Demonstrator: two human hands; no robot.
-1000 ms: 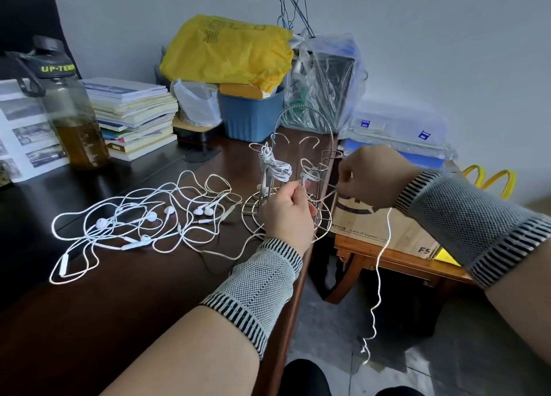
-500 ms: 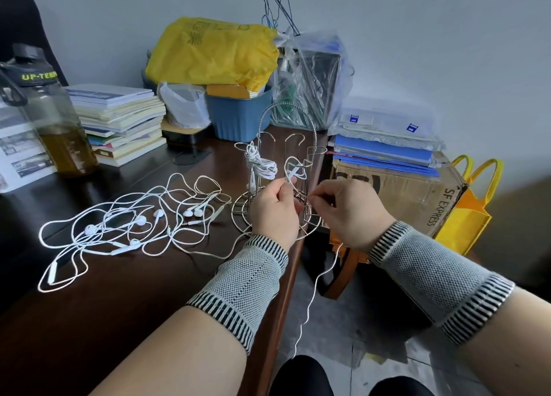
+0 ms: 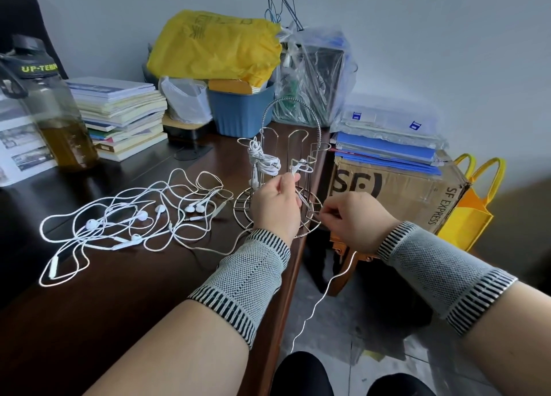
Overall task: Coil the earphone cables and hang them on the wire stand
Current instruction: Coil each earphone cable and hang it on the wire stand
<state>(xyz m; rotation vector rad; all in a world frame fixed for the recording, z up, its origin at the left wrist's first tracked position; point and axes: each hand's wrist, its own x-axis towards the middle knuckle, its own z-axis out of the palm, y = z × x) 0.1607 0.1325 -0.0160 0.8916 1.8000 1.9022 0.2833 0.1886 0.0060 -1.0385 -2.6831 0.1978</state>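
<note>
A silver wire stand (image 3: 290,145) sits at the right edge of the dark desk (image 3: 119,306). One coiled white earphone (image 3: 262,161) hangs on its left hook. My left hand (image 3: 275,206) pinches a white earphone cable (image 3: 322,294) in front of the stand, near a right hook. My right hand (image 3: 356,219) pinches the same cable just to the right, and its loose end dangles off the desk toward the floor. A tangle of several white earphones (image 3: 134,216) lies on the desk to the left.
Behind the stand are a blue bin (image 3: 238,112) under a yellow bag (image 3: 214,46), a stack of books (image 3: 119,115) and a large bottle (image 3: 50,109). A cardboard box (image 3: 396,190) and a yellow tote (image 3: 471,213) stand right of the desk.
My right hand has moved down and in toward the left hand, drawing the cable along. The left hand has stayed at the stand. The view has shifted slightly.
</note>
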